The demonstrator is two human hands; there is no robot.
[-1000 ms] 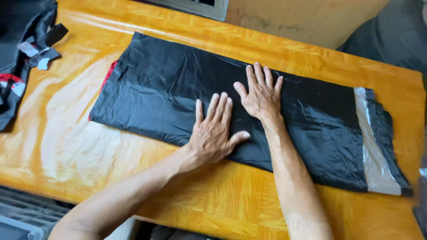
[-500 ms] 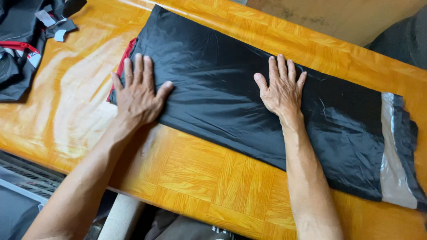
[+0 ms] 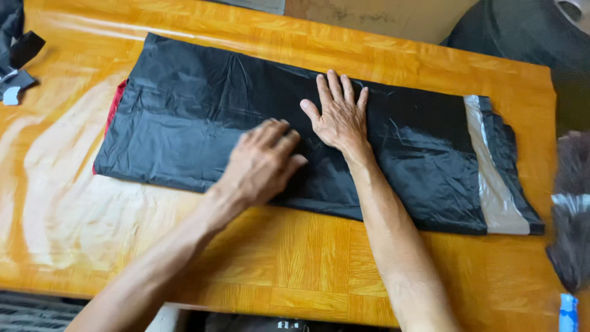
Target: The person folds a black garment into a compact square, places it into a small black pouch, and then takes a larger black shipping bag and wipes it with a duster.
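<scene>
A folded black garment [image 3: 203, 117] lies flat across an orange wooden table [image 3: 295, 264]. It has a grey reflective band [image 3: 491, 178] near its right end and a red edge [image 3: 114, 107] showing at its left end. My right hand [image 3: 338, 114] presses flat on the middle of the garment, fingers spread. My left hand [image 3: 261, 160] rests on the cloth just left of it, blurred by motion, fingers together and slightly curled. Neither hand grips anything.
Dark clothing with straps [image 3: 15, 55] lies at the table's far left corner. A dark bundle [image 3: 522, 31] sits beyond the table at the top right. A dark feathery brush [image 3: 571, 209] is at the right edge.
My left hand has slid from the garment's left end back toward the middle, beside my right hand. The right hand has stayed pressed on the cloth.
</scene>
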